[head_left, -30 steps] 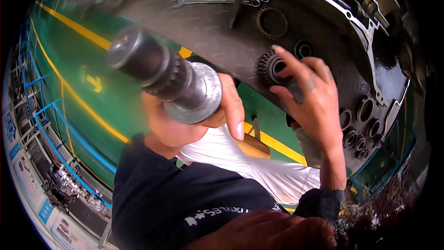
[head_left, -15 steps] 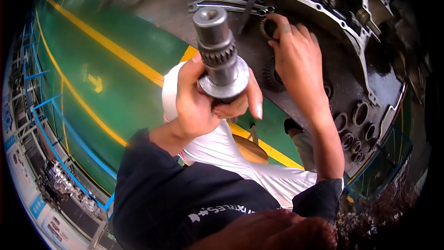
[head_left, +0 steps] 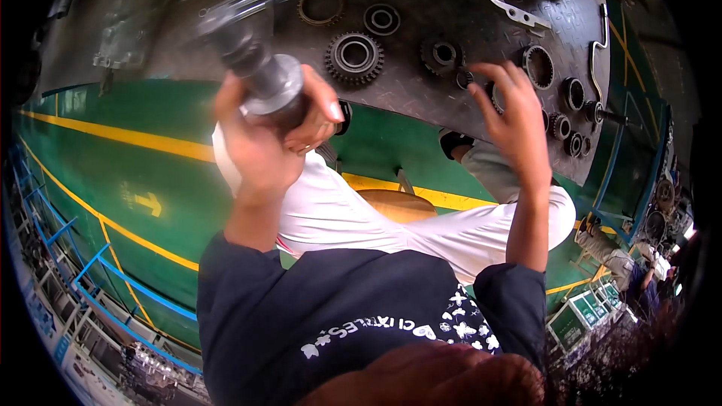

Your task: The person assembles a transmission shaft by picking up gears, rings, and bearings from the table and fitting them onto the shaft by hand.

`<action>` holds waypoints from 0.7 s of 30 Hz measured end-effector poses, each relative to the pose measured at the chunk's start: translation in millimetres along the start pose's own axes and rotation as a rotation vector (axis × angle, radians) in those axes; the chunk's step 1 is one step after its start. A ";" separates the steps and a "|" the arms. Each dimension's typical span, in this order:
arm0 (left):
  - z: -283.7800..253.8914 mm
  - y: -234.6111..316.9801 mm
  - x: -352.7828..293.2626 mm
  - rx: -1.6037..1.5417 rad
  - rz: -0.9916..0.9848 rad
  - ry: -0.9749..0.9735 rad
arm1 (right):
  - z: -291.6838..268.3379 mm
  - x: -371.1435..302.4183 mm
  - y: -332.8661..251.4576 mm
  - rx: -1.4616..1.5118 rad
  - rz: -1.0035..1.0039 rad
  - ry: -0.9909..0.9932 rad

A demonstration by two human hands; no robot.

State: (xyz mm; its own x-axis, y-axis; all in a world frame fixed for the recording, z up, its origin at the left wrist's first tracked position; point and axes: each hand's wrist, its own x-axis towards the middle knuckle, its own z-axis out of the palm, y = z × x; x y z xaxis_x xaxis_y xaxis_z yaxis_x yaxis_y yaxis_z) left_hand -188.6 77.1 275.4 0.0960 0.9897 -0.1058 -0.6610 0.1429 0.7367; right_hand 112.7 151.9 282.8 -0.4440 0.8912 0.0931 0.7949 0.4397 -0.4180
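Observation:
In my left hand (head_left: 263,143) is a steel gear shaft (head_left: 280,83), its upper end smeared by motion. My fingers wrap its lower part, just under a wide round collar. My right hand (head_left: 519,116) hovers over the near edge of the dark metal table (head_left: 410,90), thumb and fingers apart with nothing visible between them. Close to its fingertips are a small ring (head_left: 464,78) and a toothed gear (head_left: 442,54). Partly behind the fingers lies another ring (head_left: 496,96). Between the hands a large gear (head_left: 354,59) rests flat on the table.
Behind the large gear are a thin toothed ring (head_left: 321,7) and a bearing (head_left: 382,19). Several rings and small gears, among them a wide ring (head_left: 538,67), sit at the table's right end. A metal housing edge (head_left: 519,13) stands beyond; wrenches (head_left: 252,1) lie far left.
My right hand has left the toothed ring beside the wrenches and moved right, its fingers spread. The shaft in my left hand has shifted left and tilted. The view has turned too.

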 end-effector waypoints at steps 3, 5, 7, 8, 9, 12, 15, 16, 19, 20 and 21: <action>22.6 -9.5 -0.6 0.134 -0.078 -0.044 | 16.6 -11.5 -1.5 -0.168 -0.061 0.055; 38.1 -22.7 1.6 0.201 -0.193 -0.081 | 28.7 -10.7 5.9 -0.178 -0.131 0.087; 56.1 -41.6 4.2 0.220 -0.327 -0.160 | 29.3 -15.1 7.6 -0.147 -0.070 0.039; 60.5 -55.4 1.7 0.229 -0.363 -0.222 | 23.8 -17.2 5.3 -0.124 -0.088 0.058; 61.9 -68.9 1.9 0.253 -0.393 -0.278 | 20.1 -16.7 5.2 -0.101 -0.118 0.077; 77.7 -87.2 -3.9 0.252 -0.468 -0.347 | -15.7 -30.4 7.4 0.567 0.187 0.134; 79.1 -95.0 -2.7 0.254 -0.517 -0.363 | -44.2 -48.5 37.5 0.959 0.272 0.081; 80.6 -96.7 -0.8 0.280 -0.515 -0.311 | -50.9 -45.6 26.4 0.923 0.252 0.067; 73.3 -103.9 4.8 0.319 -0.494 -0.252 | -49.0 -26.6 9.9 0.768 0.007 -0.026; 69.8 -101.9 6.2 0.324 -0.496 -0.244 | -43.4 -20.4 7.3 0.811 0.000 -0.036; 68.1 -100.8 6.2 0.322 -0.490 -0.242 | -41.3 -18.6 1.9 0.842 -0.006 -0.044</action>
State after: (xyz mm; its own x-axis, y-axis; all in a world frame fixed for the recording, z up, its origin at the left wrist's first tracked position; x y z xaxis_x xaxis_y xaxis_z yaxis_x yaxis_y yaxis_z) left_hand -70.7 68.8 245.9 0.5216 0.7755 -0.3557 -0.2436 0.5349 0.8090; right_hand 139.6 140.8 317.6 -0.4770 0.8761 0.0695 0.2264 0.1989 -0.9535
